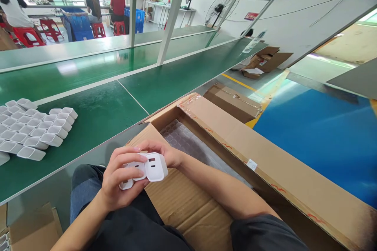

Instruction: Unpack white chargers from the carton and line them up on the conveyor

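Observation:
My left hand (118, 174) is closed around a short row of white plastic charger housings (156, 168), its fingers lying across their faces. At the other end, my right hand (165, 150) grips the same row from behind, with its fingertips partly hidden. The nearest housing face shows a wide slot above a narrow one. Both hands are above my lap, over the flap of an open cardboard box (250, 153). Inside that box lies a layer of pale, clear-looking pieces (191, 141). Many similar white housings (32, 125) stand together on the green bench at the left.
A long green workbench (97, 106) with metal posts (172, 19) runs across in front of me. Another carton (232, 102) and a blue floor area (318, 133) are to the right. Several people sit on red stools (119, 28) far behind the bench. A cardboard box (35, 227) is at lower left.

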Demonstrator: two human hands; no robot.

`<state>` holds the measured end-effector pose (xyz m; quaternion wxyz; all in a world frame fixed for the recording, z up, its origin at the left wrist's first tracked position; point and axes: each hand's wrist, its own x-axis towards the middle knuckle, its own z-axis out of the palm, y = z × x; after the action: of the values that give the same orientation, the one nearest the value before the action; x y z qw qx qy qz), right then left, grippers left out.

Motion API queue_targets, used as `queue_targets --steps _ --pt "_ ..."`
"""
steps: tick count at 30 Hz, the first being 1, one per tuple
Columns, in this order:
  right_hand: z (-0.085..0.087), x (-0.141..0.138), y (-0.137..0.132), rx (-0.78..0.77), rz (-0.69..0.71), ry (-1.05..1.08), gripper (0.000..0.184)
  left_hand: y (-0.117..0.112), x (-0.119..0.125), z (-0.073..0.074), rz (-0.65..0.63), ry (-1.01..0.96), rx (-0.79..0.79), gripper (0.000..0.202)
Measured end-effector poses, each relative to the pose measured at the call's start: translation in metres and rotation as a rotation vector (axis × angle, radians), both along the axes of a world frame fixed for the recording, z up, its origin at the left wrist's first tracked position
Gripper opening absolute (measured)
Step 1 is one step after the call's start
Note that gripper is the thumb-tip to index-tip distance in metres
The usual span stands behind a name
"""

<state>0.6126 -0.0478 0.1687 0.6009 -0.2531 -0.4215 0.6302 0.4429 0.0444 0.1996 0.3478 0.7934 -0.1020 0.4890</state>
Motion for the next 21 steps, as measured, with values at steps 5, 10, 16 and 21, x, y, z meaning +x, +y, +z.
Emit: queue_targets --steps 5,10,16,21 --pt "-0.003 0.002 0.003 -0.011 -0.056 -0.04 0.05 0.008 0.005 -0.015 0.039 0.036 -0.047 0.046" --pt "0.002 0.001 0.002 -0.131 -0.219 -0.219 0.051 0.043 -0.005 -0.046 0.146 0.259 -0.034 0.084" --pt "0.018 0.004 0.001 -0.239 -0.144 -0.556 0.044 0.122 -0.058 -0.091 0.545 0.6 -0.11 0.048" --pt "0.046 0.01 0.055 -0.012 -0.207 -1.063 0.035 0.147 -0.076 -0.108 0.676 0.579 -0.176 0.026"
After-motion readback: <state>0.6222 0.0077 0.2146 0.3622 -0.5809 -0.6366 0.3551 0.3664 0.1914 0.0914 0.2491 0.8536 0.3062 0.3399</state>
